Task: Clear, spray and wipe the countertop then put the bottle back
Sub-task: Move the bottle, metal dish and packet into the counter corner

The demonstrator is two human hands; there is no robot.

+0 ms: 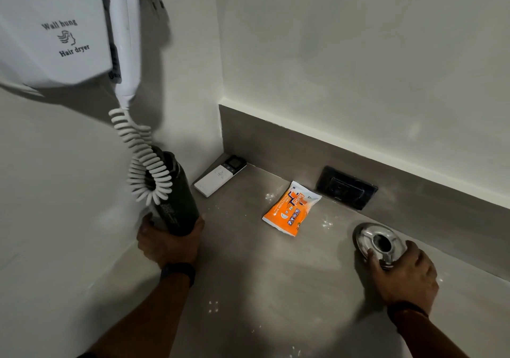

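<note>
A dark bottle (176,200) stands at the left edge of the grey countertop (276,288), partly behind a coiled white cord. My left hand (168,240) is wrapped around its base. At the right, my right hand (405,277) grips the near rim of a shiny round metal dish (369,237) with a dark hole in its middle. Between my hands lies an orange and white wipes packet (291,208), flat on the counter. A white remote (219,175) with a small dark screen rests in the back left corner.
A white wall-hung hair dryer (55,32) sits on the left wall, its handle (125,40) and coiled cord (146,162) hanging over the bottle. A black socket plate (346,188) is set in the grey backsplash. White walls close the counter at left and back.
</note>
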